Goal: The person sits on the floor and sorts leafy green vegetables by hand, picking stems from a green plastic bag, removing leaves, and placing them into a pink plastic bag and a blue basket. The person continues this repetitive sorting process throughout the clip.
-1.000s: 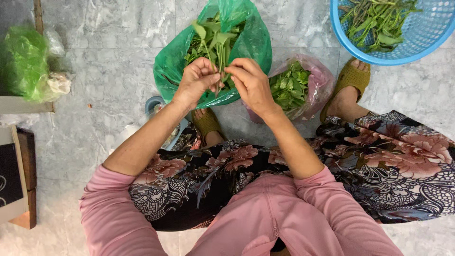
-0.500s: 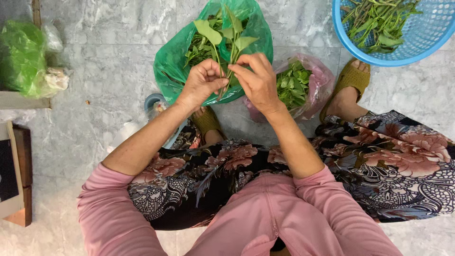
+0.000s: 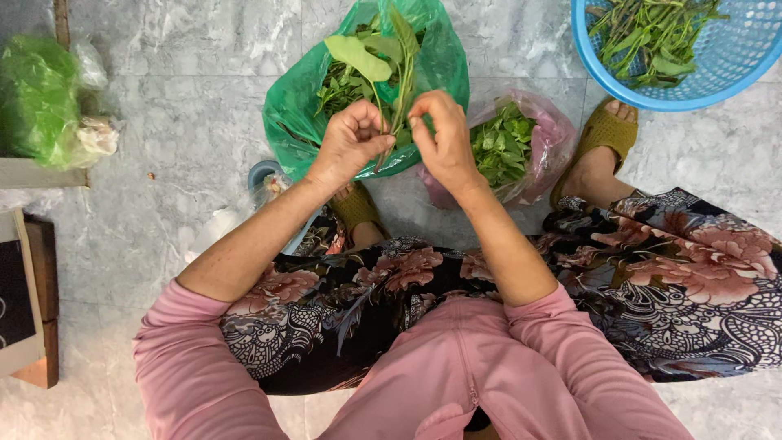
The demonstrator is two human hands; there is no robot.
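My left hand [image 3: 352, 140] grips a leafy green stalk [image 3: 383, 61] by its lower stem, holding it upright over a green plastic bag [image 3: 293, 106] full of greens. My right hand [image 3: 440, 138] is just to the right of the stem, its fingertips pinching at the stalk. A pink plastic bag [image 3: 550, 134] with picked leaves lies to the right of my hands. A blue plastic basket [image 3: 725, 65] with trimmed green stems stands at the top right.
Another green bag [image 3: 37, 102] rests on a ledge at the far left, above a wooden box [image 3: 32, 310]. A small blue-rimmed container [image 3: 265, 175] sits by my left foot. My sandalled right foot [image 3: 599, 151] rests on the grey marble floor [image 3: 179, 138].
Both hands have lifted the stalk slightly and shifted left; the stalk now stands taller with a broad leaf on top. My right hand's fingers have moved along the stem.
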